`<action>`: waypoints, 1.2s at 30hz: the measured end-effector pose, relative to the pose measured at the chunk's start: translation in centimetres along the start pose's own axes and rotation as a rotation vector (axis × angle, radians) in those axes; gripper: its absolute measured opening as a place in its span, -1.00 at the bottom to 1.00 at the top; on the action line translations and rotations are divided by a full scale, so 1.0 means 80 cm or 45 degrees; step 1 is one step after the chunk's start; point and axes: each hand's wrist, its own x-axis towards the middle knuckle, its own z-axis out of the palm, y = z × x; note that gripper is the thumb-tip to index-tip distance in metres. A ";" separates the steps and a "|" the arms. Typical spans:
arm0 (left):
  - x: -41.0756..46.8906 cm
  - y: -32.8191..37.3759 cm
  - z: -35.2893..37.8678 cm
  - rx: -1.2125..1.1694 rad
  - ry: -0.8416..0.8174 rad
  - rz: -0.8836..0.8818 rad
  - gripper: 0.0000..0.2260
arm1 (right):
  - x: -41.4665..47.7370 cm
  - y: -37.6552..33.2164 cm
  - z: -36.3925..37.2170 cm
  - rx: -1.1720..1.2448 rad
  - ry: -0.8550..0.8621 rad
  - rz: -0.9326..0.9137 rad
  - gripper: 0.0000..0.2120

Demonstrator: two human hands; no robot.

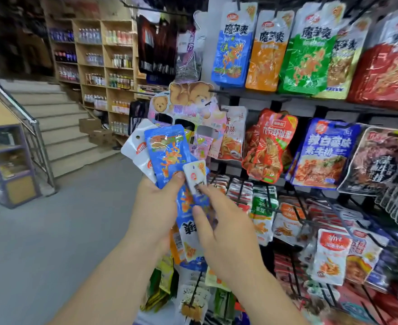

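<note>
- The left hand grips a fan of snack packets from below; the thumb presses on the front faces and the fingers curl behind. The fanned hold spreads the packets so that each can be read and picked singly.
- At the front of the fan is a blue packet, upright; a white packet lies behind it, tilted left, with its hang hole showing. A small white header sits at the right edge, just above the thumb; a second blue packet hangs below the grip with its white end lowermost.
- The right hand comes in from the right; the index fingertip touches the small white header and the thumb lies on the second blue packet. Blur hides the contact, so it cannot be told whether a pinch has closed.
- Judgement: the step in hand is sorting the bundle or drawing one packet out for hanging. The bundle is held in front of the display rack, at the level of its middle rows.
- Surroundings: the top row holds hung bags in blue, orange, green and red. A bear display card stands directly behind the fan.
- Obstructions: wire pegs project toward the person beside the right hand, and packets crowd each one. A reach should probably follow the line of the peg to avoid snagging.
- Far left, well apart: staircase; handrail; bottle shelving.
</note>
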 end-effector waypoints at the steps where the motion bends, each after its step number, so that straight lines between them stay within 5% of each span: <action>1: 0.001 0.001 0.000 -0.007 -0.011 -0.003 -0.84 | 0.001 0.000 0.000 0.046 -0.024 0.029 -0.55; 5: 0.006 0.012 0.008 -0.010 -0.081 0.032 -0.84 | 0.025 0.002 -0.016 0.308 0.117 0.131 -0.82; 10: 0.032 0.038 0.019 0.003 -0.131 0.119 -0.85 | 0.076 -0.007 -0.061 0.594 0.160 0.274 -0.33; 16: 0.092 0.073 0.040 -0.010 -0.116 0.290 -0.84 | 0.162 -0.028 -0.132 0.443 0.340 0.042 -0.92; 21: 0.124 0.080 0.060 0.008 -0.158 0.285 -0.87 | 0.274 -0.076 -0.179 0.286 0.544 -0.060 -0.48; 36: 0.141 0.103 0.046 -0.058 -0.225 0.300 -0.82 | 0.384 -0.109 -0.162 0.343 0.631 0.084 -0.45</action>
